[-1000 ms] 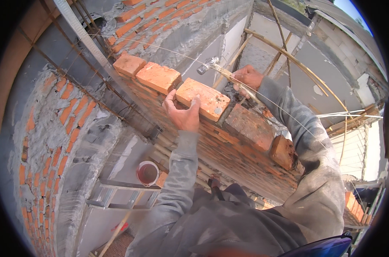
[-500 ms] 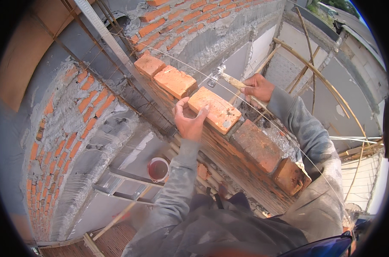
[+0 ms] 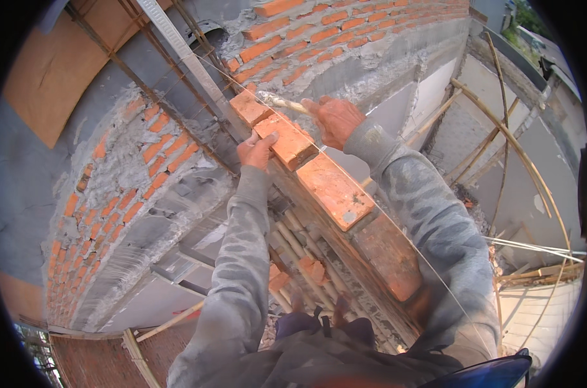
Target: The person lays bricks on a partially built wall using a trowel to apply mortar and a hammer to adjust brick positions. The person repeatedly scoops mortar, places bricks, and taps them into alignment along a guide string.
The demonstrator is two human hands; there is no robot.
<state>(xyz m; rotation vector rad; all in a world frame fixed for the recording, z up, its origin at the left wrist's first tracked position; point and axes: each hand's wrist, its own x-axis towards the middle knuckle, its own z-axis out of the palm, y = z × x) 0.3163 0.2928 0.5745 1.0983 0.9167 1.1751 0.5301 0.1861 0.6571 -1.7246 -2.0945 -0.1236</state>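
A row of orange bricks tops a narrow wall running from far left to near right. My left hand [image 3: 256,152] is at the left edge of the second brick [image 3: 286,141], thumb on its upper face and fingers curled at its side. My right hand [image 3: 335,121] grips the wooden handle of a hammer [image 3: 287,103]. Its mortar-smeared metal head is just beside the farthest brick [image 3: 251,107]; whether they touch, I cannot tell. Nearer along the row lie another orange brick [image 3: 335,187] and a darker brick [image 3: 390,255]. A taut string [image 3: 355,171] passes along the row.
A metal straightedge [image 3: 183,55] and rusty rebar [image 3: 167,55] stand at the far end. Left is a partly plastered brick wall [image 3: 122,213], with a ladder [image 3: 180,278] below. Bamboo poles [image 3: 510,139] lean at right. Broken bricks [image 3: 316,270] lie below by my feet.
My left hand has moved from the third brick to the second one, farther up the row. My right hand has carried the hammer up and left toward the farthest brick. The view has shifted.
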